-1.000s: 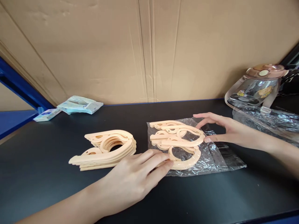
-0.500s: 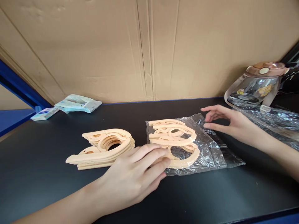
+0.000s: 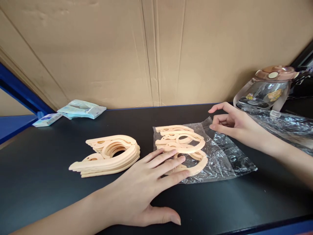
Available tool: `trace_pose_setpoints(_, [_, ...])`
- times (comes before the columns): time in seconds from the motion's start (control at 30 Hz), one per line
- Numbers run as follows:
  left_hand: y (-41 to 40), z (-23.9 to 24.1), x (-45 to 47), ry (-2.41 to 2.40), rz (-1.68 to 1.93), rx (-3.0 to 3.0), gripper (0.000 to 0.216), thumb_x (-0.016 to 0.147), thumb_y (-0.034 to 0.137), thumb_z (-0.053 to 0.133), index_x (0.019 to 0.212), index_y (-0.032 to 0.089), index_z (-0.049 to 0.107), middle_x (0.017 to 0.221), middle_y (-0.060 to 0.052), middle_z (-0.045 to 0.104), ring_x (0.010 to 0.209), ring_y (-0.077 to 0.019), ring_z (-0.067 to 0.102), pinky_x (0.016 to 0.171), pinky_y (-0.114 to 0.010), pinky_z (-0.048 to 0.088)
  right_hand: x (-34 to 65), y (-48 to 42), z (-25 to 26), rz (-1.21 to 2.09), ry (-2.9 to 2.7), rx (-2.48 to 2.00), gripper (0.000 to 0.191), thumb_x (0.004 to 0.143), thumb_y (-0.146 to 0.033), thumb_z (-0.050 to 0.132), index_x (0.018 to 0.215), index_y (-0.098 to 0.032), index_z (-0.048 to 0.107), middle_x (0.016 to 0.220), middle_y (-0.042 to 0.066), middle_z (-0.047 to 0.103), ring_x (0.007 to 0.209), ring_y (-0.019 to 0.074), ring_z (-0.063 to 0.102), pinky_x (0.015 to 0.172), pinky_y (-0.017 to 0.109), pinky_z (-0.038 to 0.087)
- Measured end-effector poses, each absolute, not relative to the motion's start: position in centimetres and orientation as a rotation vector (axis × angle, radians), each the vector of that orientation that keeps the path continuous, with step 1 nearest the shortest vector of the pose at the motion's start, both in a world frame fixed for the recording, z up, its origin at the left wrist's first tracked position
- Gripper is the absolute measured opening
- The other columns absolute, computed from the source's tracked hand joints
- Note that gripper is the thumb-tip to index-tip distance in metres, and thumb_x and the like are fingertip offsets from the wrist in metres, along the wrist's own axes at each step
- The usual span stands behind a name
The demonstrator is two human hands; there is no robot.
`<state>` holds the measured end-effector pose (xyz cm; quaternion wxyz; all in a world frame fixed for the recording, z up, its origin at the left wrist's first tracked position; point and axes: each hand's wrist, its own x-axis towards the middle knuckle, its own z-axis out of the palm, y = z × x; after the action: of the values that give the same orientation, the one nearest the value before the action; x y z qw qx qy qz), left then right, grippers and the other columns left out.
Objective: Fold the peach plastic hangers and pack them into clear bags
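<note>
Beige folding clothes hangers (image 3: 181, 148) lie overlapping inside a clear plastic bag (image 3: 220, 163). My left hand (image 3: 149, 182) is spread flat, its fingertips resting over the bag's near left part and covering some of the hangers; the thumb sticks out over the black table. At the bag's far right edge is my right hand (image 3: 234, 124), thumb and middle finger closed together on the film, index finger raised and the others curled. Left of the bag, a neat stack of the same hangers (image 3: 110, 156) sits bare on the table, next to my left hand.
A clear bottle with a brown lid and strap (image 3: 266, 86) stands at the back right, with crumpled clear plastic (image 3: 290, 124) before it. Blue-white soft packs (image 3: 81, 109) lie back left. Cardboard (image 3: 110, 55) walls the back of the black table (image 3: 44, 156).
My left hand has opened out, its fingers spreading and its thumb coming away from the bag. My right thumb and middle finger have come together at the bag's edge, and the film there has shifted.
</note>
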<state>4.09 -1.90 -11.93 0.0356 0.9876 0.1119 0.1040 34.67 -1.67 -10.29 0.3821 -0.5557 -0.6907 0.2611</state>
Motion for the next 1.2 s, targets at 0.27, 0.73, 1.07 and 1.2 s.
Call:
trace_pose_setpoints(0.27, [-2.0,-11.9,4.1,0.346,0.331,3.027,0.068,0.087,0.063,0.051,0.139,0.019,0.047,0.147,-0.009,0.045,0.139,-0.0276,0.036,0.114,-0.046,0.032,31.3,0.2,-9.6,0.952,-2.023,-1.207,0.028,0.088,-0.04,0.054,0.11,-0.025,0.048,0.076,-0.002,0.067,0.071,0.0171,0.062,0.065,0.031,0.047])
trace_pose_setpoints(0.73, [-1.9,-12.1,4.1,0.325,0.33,3.015,0.069,0.087,0.061,0.054,0.139,0.017,0.047,0.149,-0.009,0.042,0.141,-0.0277,0.032,0.115,-0.046,0.03,29.7,-0.1,-12.9,0.442,-2.227,-1.298,0.039,0.091,-0.048,0.049,0.124,-0.027,0.051,0.136,0.007,0.053,0.127,0.027,0.048,0.105,0.047,0.038])
trace_pose_setpoints(1.07, [-2.1,-11.4,4.5,0.325,0.207,3.088,0.064,0.091,0.06,0.048,0.137,0.016,0.049,0.148,-0.014,0.042,0.139,-0.033,0.035,0.113,-0.049,0.031,25.7,0.1,-12.1,0.184,-2.337,-1.629,0.042,0.099,-0.044,0.033,0.124,-0.015,0.051,0.125,0.013,0.06,0.112,0.028,0.057,0.098,0.047,0.04])
trace_pose_setpoints(1.2, [-3.1,-11.4,5.5,0.401,0.335,3.171,0.051,0.097,0.048,0.042,0.134,0.013,0.05,0.142,-0.012,0.05,0.132,-0.0302,0.044,0.113,-0.045,0.031,25.4,-0.1,-12.7,0.124,-2.306,-1.634,0.043,0.1,-0.044,0.031,0.125,-0.016,0.051,0.127,0.012,0.059,0.115,0.027,0.056,0.097,0.045,0.042])
